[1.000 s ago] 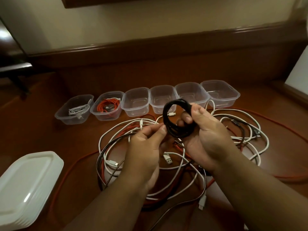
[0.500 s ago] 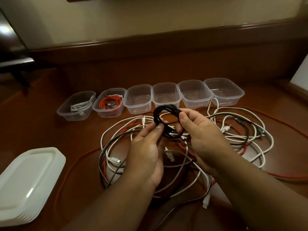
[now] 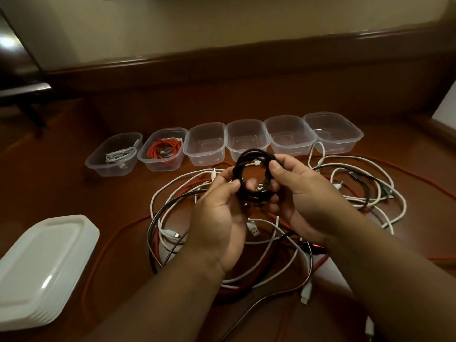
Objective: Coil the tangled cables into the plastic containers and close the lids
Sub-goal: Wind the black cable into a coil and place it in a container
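Head view, centre of the frame: both hands hold a black cable [image 3: 254, 176] wound into a small round coil, lifted above the brown surface [image 3: 61, 193]. The left hand [image 3: 217, 218] pinches the coil's left side, thumb and fingertips curled onto the strands. The right hand [image 3: 303, 193] grips the right side, thumb on top and fingers [image 3: 272, 186] curled through and under the loop.

Below the hands a tangle of loose cables [image 3: 271, 243] sprawls across the surface: white, black and orange strands overlapping, with several plugs showing. One long orange cable [image 3: 103, 255] arcs out toward the lower left.

Across the middle of the frame, beyond the hands, six clear plastic containers stand in a row, all without lids. The container at the far left [image 3: 114, 155] holds a coiled white cable [image 3: 121, 155]. The next container [image 3: 162, 150] holds a coiled orange cable [image 3: 164, 149]. The other four containers [image 3: 271, 137] hold no cable.

At the lower left, a stack of white lids [image 3: 42, 270] lies well apart from the containers.
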The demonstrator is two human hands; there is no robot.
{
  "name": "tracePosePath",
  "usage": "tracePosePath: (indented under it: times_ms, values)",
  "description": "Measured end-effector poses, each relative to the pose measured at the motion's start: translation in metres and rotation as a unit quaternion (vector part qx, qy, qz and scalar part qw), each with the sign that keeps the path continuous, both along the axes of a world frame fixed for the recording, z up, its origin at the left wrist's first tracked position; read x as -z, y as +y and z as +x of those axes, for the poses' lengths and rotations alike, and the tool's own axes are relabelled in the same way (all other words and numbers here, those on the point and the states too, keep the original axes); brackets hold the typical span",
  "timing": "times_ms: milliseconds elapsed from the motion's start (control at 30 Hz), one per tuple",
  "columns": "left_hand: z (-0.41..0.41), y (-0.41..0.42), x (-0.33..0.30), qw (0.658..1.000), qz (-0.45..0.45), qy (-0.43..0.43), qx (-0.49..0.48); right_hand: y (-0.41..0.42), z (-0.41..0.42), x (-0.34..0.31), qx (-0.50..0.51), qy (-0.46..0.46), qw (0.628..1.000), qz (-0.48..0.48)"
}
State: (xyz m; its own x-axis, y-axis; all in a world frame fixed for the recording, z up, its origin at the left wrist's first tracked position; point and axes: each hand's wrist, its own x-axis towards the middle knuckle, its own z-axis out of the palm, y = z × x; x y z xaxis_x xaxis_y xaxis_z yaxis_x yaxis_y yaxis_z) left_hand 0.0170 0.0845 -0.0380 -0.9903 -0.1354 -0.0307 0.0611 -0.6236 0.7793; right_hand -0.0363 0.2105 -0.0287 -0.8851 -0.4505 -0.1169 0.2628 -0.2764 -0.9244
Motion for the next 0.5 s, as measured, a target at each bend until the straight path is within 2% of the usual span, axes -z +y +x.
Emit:
tracePosePath:
  times_ms: [100, 200, 367, 433, 500]
  values:
    - [-0.0004, 0.0011, 0.0029, 1.000, -0.023, 0.021, 0.001, -0.0009, 0.0004, 0.0012, -0.003, -0.007, 1.000, 0.000]
    - [0.0001, 0.0009, 0.0026, 0.996, -0.084, 0.015, 0.008, -0.0010, -0.0001, 0.0030, -0.007, 0.011, 1.000, 0.010]
    - [0.0011, 0.0012, -0.0007, 0.998, -0.068, 0.010, 0.017, 0.0009, -0.0006, 0.0020, 0.002, 0.068, 0.997, 0.047]
    - [0.0005, 0.0007, -0.0003, 0.997, -0.081, 0.004, 0.002, 0.0019, -0.0001, 0.0018, 0.000, 0.084, 0.995, 0.048]
    - [-0.0009, -0.0007, 0.0014, 0.991, -0.131, -0.011, -0.035, 0.0025, 0.0004, 0.0020, 0.000, 0.102, 0.993, 0.056]
